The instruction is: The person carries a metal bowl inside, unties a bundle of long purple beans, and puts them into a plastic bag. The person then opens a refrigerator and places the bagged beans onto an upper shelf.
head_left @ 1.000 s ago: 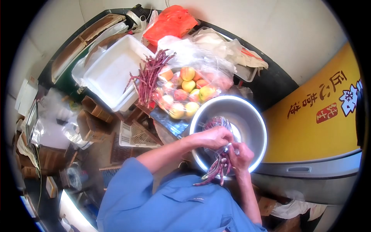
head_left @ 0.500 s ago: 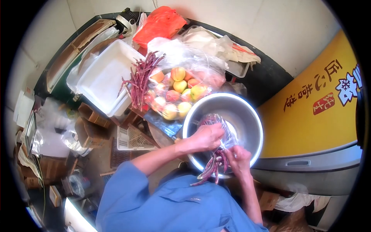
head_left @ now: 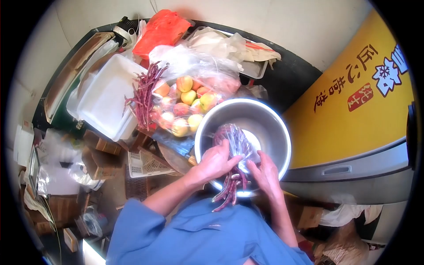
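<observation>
A clear plastic bag (head_left: 240, 143) with purple long beans inside lies in a large metal pot (head_left: 285, 128). Bean ends (head_left: 229, 191) stick out of the bag and hang over the pot's near rim. My left hand (head_left: 217, 161) grips the bag's left side, thumb pressed to the plastic. On the right side my right hand (head_left: 264, 171) holds the bag's edge between thumb and fingers. More purple beans (head_left: 145, 95) lie loose beside a clear bag of red and yellow fruit (head_left: 187, 99), left of the pot.
An empty white tub (head_left: 106, 97) stands at the left, near a red plastic bag (head_left: 161, 33). To the right is a yellow freezer (head_left: 344, 115) with a grey lower edge. Cardboard boxes (head_left: 99, 159) and a white basket (head_left: 145, 164) are low at the left.
The hands have loosened from a tight pinch at the bag's neck and now hold its two sides, fingers more spread. The whole view has shifted, with the scene sitting further left.
</observation>
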Tool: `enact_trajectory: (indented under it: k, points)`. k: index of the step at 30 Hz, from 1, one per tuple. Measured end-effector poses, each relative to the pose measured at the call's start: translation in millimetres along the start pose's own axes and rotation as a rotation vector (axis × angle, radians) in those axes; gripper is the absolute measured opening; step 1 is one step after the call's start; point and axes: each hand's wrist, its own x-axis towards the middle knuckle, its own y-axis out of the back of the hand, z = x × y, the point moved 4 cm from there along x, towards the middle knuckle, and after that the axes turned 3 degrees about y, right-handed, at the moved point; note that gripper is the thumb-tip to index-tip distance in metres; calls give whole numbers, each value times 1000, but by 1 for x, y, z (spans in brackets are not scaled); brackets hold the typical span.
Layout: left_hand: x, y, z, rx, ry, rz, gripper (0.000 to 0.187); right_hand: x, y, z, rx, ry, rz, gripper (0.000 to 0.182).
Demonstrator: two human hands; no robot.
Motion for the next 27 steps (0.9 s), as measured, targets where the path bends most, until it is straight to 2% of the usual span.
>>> enact_trajectory:
  k: [1,2,3,5,7,9,10,12,13,15,16,18,19,21,25,27]
  points:
    - [2,-5,-3,-81,41,-65,60,0,-1,-1,-26,16,0,58]
    - [5,-8,-4,-129,4,20,69,0,-2,-2,-23,8,5,58]
    - [4,-13,-6,-128,-3,12,69,2,-1,-6,-8,36,22,58]
    - [1,-15,-8,-332,100,146,74,3,0,-6,6,55,49,58]
    - [-6,-29,-7,-1025,359,130,87,5,-2,2,284,104,121,56]
    - [-8,-32,-2,-1265,503,187,95,6,-6,6,350,109,186,52]
    - [-8,-32,0,-1263,502,179,95,5,-8,6,379,80,187,49]
    - [-9,-39,5,-1538,616,-19,74,2,-11,5,369,75,231,42]
    - [-6,-44,1,-1537,617,-20,74,1,-14,7,370,73,232,42]
    - [-1,-55,-4,-1603,603,-194,48,0,-18,11,366,98,253,39]
    - [0,-59,-7,-1599,608,-194,48,0,-18,10,370,95,252,39]
    - [3,-62,-2,-1639,690,-262,30,-1,-15,9,386,109,281,36]
    - [5,-63,0,-1637,691,-264,30,-2,-15,8,386,107,282,36]
    - [8,-64,4,-1627,691,-273,45,-6,-11,-3,235,218,346,34]
    - [9,-67,7,-1514,626,-192,40,-13,-16,-11,304,199,332,31]
    - [11,-67,6,-1539,532,-218,47,-15,-18,-12,314,189,332,32]
